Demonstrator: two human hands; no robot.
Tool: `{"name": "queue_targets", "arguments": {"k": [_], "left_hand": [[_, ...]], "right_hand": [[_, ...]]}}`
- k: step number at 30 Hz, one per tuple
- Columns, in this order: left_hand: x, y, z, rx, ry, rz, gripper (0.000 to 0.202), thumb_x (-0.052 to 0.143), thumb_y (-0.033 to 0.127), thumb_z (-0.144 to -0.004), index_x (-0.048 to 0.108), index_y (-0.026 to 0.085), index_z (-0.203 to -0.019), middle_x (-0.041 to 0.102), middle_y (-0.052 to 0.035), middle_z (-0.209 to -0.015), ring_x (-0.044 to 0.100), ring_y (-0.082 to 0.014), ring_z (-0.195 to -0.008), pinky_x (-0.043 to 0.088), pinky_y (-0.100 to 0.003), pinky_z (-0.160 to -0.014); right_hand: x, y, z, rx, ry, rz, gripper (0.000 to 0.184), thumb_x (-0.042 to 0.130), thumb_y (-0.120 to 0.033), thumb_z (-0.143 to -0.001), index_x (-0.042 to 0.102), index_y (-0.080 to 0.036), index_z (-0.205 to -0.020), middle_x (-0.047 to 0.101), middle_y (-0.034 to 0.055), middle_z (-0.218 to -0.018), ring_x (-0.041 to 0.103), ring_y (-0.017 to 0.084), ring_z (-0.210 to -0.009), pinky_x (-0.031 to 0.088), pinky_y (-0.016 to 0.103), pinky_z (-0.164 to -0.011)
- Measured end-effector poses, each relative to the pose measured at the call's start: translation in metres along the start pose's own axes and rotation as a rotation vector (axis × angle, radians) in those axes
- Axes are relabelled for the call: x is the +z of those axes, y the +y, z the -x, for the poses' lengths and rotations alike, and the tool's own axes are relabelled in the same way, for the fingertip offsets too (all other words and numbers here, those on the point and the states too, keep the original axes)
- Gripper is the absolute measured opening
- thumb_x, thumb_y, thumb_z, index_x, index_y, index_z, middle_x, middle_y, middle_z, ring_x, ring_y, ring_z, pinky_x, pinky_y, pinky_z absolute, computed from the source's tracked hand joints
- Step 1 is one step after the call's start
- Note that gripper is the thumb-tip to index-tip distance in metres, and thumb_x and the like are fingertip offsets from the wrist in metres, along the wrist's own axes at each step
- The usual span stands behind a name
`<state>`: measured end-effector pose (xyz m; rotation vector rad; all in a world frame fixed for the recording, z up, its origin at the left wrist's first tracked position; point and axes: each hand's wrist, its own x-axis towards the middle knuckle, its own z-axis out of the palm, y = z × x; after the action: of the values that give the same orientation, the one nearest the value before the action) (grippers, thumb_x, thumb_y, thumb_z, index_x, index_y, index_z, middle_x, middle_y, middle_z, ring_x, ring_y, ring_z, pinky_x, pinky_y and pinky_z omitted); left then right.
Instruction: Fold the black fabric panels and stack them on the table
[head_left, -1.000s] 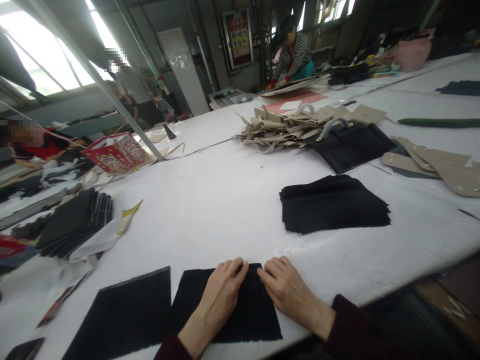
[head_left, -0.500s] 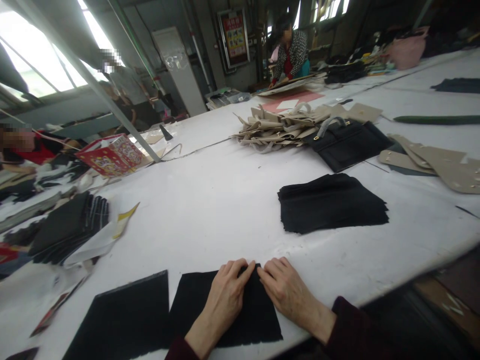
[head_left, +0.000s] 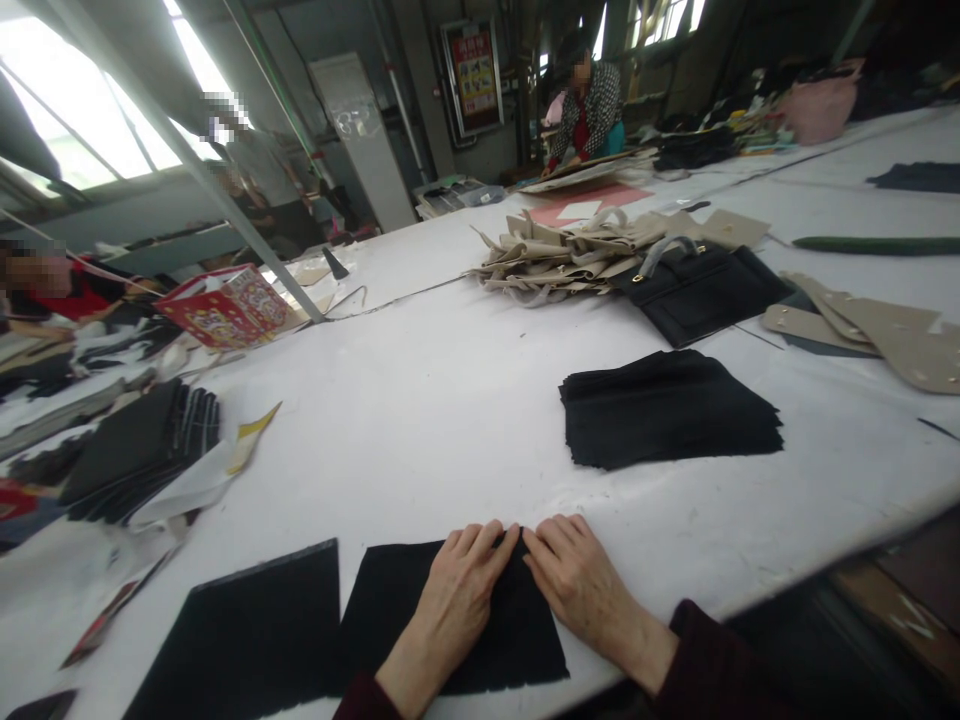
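A black fabric piece (head_left: 525, 640) lies flat on the white table in front of me. My left hand (head_left: 469, 575) rests on it, fingers curled and pressed together at its far edge near the right corner. Close beside it, my right hand (head_left: 574, 570) pinches the same edge at that corner, the fingertips of both hands almost meeting. What is under the fingertips is hidden. To the left lies a black panel (head_left: 255, 630) with a thin grey strip along its far edge, its right side close to the fabric piece. A stack of black fabric pieces (head_left: 667, 410) sits farther off to the right.
Beyond the stack are a black bag (head_left: 705, 290), a heap of beige bag parts (head_left: 555, 255) and more beige pieces (head_left: 892, 320). Dark folded panels (head_left: 135, 450) and a red patterned paper bag (head_left: 229, 305) stand at left. A co-worker (head_left: 592, 110) leans over the far table end.
The whole view has shifted slightly. Both hands stay at the fabric's far edge, with the fingers adjusted only a little.
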<state>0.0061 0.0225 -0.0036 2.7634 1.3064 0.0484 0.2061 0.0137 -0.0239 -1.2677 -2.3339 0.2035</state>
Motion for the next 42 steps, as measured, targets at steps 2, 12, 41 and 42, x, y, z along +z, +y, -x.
{"name": "queue_targets", "arguments": {"k": [2,12,41,42], "left_hand": [[-0.001,0.002,0.0,0.011,-0.002,-0.035,0.062,0.043,0.004,-0.089,0.034,0.024,-0.147,0.053,-0.0064,-0.128,0.052,-0.0218,-0.102,0.046,-0.036,-0.088],[0.009,0.0,0.012,-0.104,0.134,0.069,0.058,0.039,0.003,-0.091,0.036,0.02,-0.146,0.052,-0.0093,-0.126,0.053,-0.0211,-0.105,0.048,-0.036,-0.094],[-0.017,-0.064,0.09,-0.378,0.123,-0.097,0.035,0.04,0.014,-0.096,0.059,0.018,-0.125,0.062,-0.0087,-0.123,0.057,-0.0229,-0.113,0.041,-0.042,-0.103],[-0.021,-0.067,0.09,-0.434,0.12,-0.066,0.032,0.039,0.019,-0.098,0.062,0.02,-0.121,0.063,-0.0081,-0.121,0.058,-0.0223,-0.11,0.043,-0.04,-0.1]], "right_hand": [[0.0,0.0,0.0,0.017,0.006,-0.005,0.018,0.046,-0.016,-0.096,0.058,-0.015,-0.11,0.054,0.0058,-0.091,0.047,0.022,-0.086,0.034,0.038,-0.08],[-0.005,0.0,-0.003,-0.044,-0.066,0.118,0.035,0.046,-0.012,-0.093,0.052,-0.013,-0.127,0.055,0.0068,-0.094,0.049,0.022,-0.087,0.034,0.038,-0.081],[-0.01,0.005,-0.001,-0.089,0.017,0.113,0.033,0.047,-0.018,-0.095,0.056,-0.02,-0.127,0.058,0.01,-0.121,0.049,0.027,-0.112,0.034,0.044,-0.094],[-0.011,0.005,-0.003,-0.085,0.02,0.094,0.032,0.048,-0.019,-0.095,0.057,-0.021,-0.125,0.059,0.0099,-0.12,0.05,0.026,-0.111,0.034,0.043,-0.093]]}}
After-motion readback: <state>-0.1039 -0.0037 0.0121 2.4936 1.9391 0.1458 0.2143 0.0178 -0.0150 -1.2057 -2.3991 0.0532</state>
